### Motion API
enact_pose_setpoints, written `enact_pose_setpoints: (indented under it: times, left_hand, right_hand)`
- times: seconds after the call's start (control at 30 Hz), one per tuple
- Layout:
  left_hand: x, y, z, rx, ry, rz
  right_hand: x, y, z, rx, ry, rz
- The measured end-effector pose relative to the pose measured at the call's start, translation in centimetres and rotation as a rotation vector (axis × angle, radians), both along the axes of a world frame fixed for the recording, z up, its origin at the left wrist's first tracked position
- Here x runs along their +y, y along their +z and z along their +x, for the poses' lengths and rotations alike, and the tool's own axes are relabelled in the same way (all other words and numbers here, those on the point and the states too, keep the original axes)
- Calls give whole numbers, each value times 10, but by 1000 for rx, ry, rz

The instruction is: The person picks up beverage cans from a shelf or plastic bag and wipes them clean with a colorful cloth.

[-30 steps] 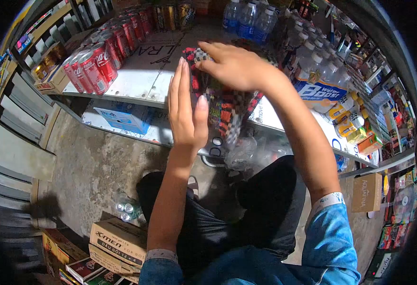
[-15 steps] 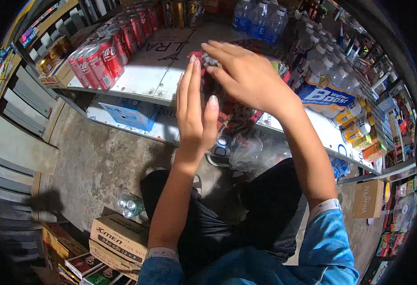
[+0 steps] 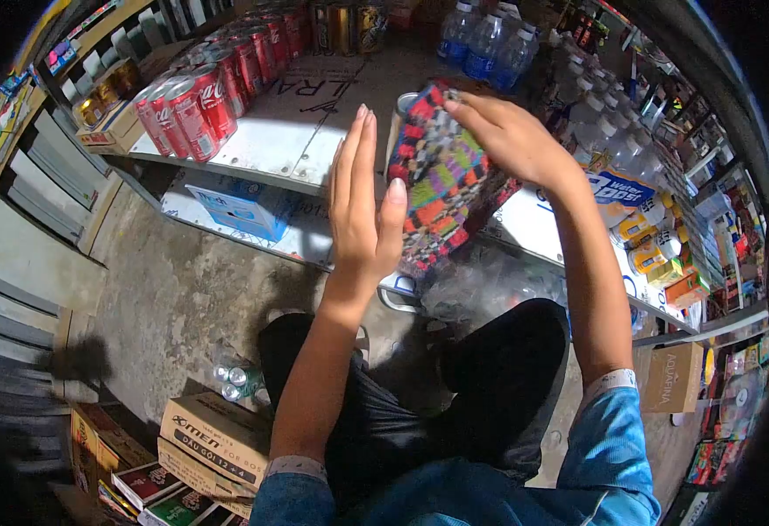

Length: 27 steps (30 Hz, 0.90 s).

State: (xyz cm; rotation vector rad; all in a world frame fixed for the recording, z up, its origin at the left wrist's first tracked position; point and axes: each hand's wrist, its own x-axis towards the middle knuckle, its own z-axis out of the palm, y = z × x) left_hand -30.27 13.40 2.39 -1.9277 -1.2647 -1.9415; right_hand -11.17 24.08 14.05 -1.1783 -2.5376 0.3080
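Observation:
My right hand (image 3: pixel 512 140) grips the upper edge of a multicoloured woven cloth (image 3: pixel 446 180), which hangs down over the shelf's front edge. Just left of the cloth is my left hand (image 3: pixel 363 206), raised with its fingers stretched straight up and the thumb apart, holding nothing. Between the two hands, a can (image 3: pixel 405 103) shows its silver top; the cloth covers most of its body.
Rows of red cola cans (image 3: pixel 205 101) stand on the white shelf (image 3: pixel 301 149) at left, golden cans (image 3: pixel 371 28) at the back. Water bottles (image 3: pixel 488 48) and a Water Boost pack (image 3: pixel 621 188) are at right. Below are cartons (image 3: pixel 213 438) and bottles (image 3: pixel 240 379) on the floor.
My right hand has moved right and slightly down, and the cloth has swung up into fuller view. The can's top now shows. My left hand has stayed nearly still.

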Motion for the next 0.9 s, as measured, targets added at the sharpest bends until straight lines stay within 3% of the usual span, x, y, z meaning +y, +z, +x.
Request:
enact_pose_setpoints:
  times: [0.03,0.1,0.23,0.37,0.5,0.7,0.9]
  left_hand:
    - [1,1,2,2,-5,0]
    - [2,1,5,-6,-13,-20]
    - [5,-3,8,4,-20,-12]
    - [4,-3,2,23,-2,-21]
    - [7,-3,7,-7,-40,-22]
    - [7,-3,10,39,-6,-17]
    - [5,-2,6,17,-25,6]
  right_hand:
    - [-2,-5,-3,2,-5,0]
    - [-13,-15,-4,136,206,209]
    - [-49,-3,16,138,408,202]
    - [-53,1,41,115,311,130]
    - [-63,-10,22,84,234,309]
    - [-71,-3,38,153,342,220]
    - [-33,-7,48,172,97,173]
